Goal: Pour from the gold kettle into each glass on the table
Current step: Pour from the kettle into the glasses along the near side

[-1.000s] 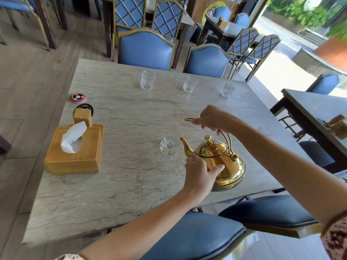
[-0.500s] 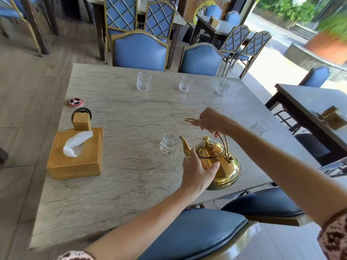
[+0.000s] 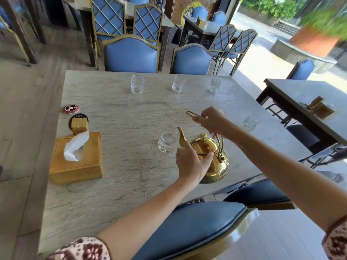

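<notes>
The gold kettle (image 3: 216, 166) is near the table's front edge, spout pointing left at a clear glass (image 3: 167, 141) with liquid in its bottom. My right hand (image 3: 212, 121) grips the top of the kettle's wire handle. My left hand (image 3: 191, 164) presses on the kettle's front side near the lid. Three more glasses stand along the far edge: left (image 3: 137, 84), middle (image 3: 178, 83), right (image 3: 214, 84). Another glass (image 3: 250, 121) stands at the right edge.
On the marble table (image 3: 122, 119), a wooden tissue box (image 3: 77, 160) sits at the left, with a small wooden block (image 3: 79, 125) and a red round disc (image 3: 71, 108) behind it. Blue chairs (image 3: 197, 226) stand at the near and far sides. A second table (image 3: 304, 92) is right.
The view has shifted, so the table looks lower in frame. Both hands stay on the kettle, which seems a little more upright beside the near glass.
</notes>
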